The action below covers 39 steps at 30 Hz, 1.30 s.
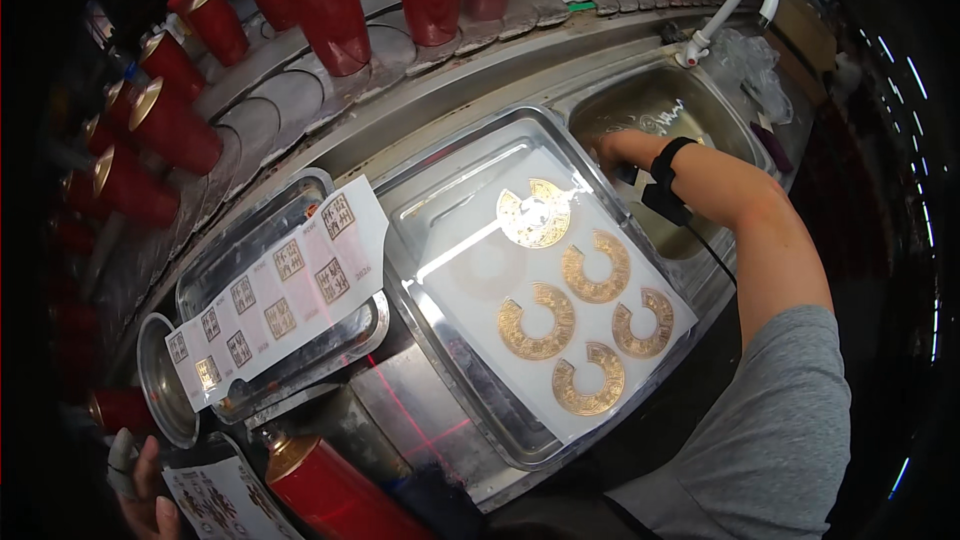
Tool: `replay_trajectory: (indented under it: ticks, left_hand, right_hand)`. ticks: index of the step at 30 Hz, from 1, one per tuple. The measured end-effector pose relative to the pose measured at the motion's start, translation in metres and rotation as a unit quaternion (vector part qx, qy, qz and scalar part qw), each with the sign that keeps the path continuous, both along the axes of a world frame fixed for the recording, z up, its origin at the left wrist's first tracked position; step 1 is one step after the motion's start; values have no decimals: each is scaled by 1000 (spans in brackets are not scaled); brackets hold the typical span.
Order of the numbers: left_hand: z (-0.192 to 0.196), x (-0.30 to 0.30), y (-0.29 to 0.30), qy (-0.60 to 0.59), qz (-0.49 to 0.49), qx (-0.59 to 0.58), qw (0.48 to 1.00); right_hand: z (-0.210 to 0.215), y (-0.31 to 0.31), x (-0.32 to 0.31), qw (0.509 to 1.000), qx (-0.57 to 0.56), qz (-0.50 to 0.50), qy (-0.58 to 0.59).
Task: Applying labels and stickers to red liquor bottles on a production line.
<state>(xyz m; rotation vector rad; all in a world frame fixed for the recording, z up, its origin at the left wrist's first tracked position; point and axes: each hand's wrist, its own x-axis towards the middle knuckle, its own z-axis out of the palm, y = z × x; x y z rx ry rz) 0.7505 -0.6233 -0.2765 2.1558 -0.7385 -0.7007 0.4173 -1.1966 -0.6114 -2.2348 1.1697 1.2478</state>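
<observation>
My right arm reaches across to the steel sink (700, 105). My right hand (612, 152) is at its left side, low near the water, its fingers hidden from view. A black strap and a small black device with a cable sit on that wrist. At the lower left edge is my left hand (145, 485), fingers apart, one wearing a pale finger cover. Nothing shows in it. Beside it lies a sheet of dark printed decals (225, 500). A red bottle (340, 495) with a gold shoulder lies tilted near it. Gold C-shaped decals (537, 322) lie on a white sheet in a steel tray (440, 190).
A sheet of square decals (285, 285) rests over a smaller steel tray (375, 325) and a round metal dish (165, 395). Several red bottles (335, 20) stand on the curved conveyor (280, 105) behind. A white faucet (735, 15) arches over the sink, beside a clear plastic bag (755, 70).
</observation>
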Motion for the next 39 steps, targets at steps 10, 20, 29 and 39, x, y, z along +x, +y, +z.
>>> replay_trajectory:
  ticks: [10, 20, 29, 39]
  left_hand:
    - [-5, 1, 15, 11, 1, -11, 1000]
    - [-6, -4, 30, 0, -10, -19, 1000]
    - [-8, -10, 59, -19, 18, -28, 999]
    - [-16, -1, 80, -22, 33, -24, 999]
  right_hand:
    - [0, 18, -4, 994, 26, 83, 59]
    - [3, 51, -50, 973, 64, 189, 112]
    - [9, 62, -54, 947, 84, 266, 159]
    - [15, 69, -83, 964, 1, 242, 110]
